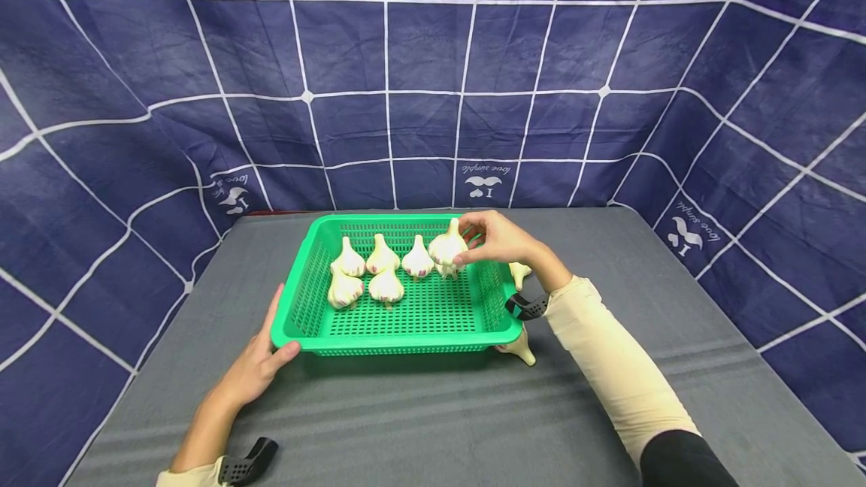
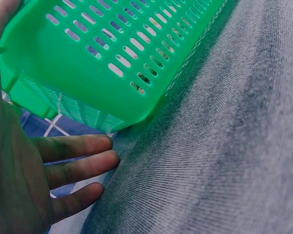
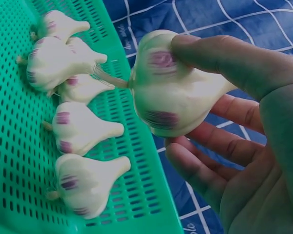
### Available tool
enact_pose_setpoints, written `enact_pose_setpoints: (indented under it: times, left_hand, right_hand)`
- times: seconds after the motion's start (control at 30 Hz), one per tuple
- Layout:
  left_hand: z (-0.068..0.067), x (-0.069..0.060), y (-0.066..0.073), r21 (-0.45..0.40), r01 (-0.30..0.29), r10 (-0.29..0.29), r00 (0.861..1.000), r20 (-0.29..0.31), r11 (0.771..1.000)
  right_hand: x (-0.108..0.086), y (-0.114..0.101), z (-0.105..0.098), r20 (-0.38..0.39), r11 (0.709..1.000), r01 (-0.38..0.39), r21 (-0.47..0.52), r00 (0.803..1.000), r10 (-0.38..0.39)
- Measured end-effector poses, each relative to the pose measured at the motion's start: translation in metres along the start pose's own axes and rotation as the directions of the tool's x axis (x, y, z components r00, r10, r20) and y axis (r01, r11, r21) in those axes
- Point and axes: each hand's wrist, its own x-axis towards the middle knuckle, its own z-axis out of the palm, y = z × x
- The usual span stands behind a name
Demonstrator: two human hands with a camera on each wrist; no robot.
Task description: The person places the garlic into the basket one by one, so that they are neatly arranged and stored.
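In the head view my right hand point(image 1: 497, 237) pinches a garlic bulb point(image 1: 446, 248) between thumb and fingers, above the right part of the green basket point(image 1: 392, 343). The right wrist view shows the held bulb with purple patches, its root end towards the basket. Several other white garlic bulbs point(image 1: 386, 285) sit inside, mostly in the left and back parts. One is partly hidden under the held bulb. My left hand point(image 1: 253, 367) holds the basket's near left corner, thumb at the front rim; three of its fingers point(image 2: 83, 168) stretch out below the corner in the left wrist view.
Outside the basket on its right, one garlic bulb point(image 1: 519, 275) is partly hidden by my right forearm and another garlic bulb point(image 1: 521, 350) lies by the near right corner. A grey cloth point(image 1: 419, 419) covers the table. Blue checked curtains point(image 1: 433, 43) hang behind and at both sides.
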Motion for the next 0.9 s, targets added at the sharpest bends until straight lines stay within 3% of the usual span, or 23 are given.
enact_pose_setpoints:
  times: [0.47, 0.73, 0.9]
  left_hand:
    - [0.0, 0.001, -0.001, 0.002, 0.005, -0.005, 1.0, 0.001, 1.0]
    - [0.0, 0.0, 0.0, 0.01, 0.024, -0.024, 1.0, 0.004, 1.0]
    - [0.0, 0.0, -0.001, 0.013, 0.025, -0.025, 1.0, -0.001, 1.0]
  right_hand:
    - [0.026, -0.013, 0.015, 0.07, 1.0, -0.005, -0.016, 0.998, 0.006]
    - [0.04, -0.009, 0.023, 0.112, 0.998, -0.058, -0.007, 0.992, 0.059]
    - [0.047, -0.003, 0.029, 0.19, 0.994, -0.025, -0.108, 0.981, 0.046]
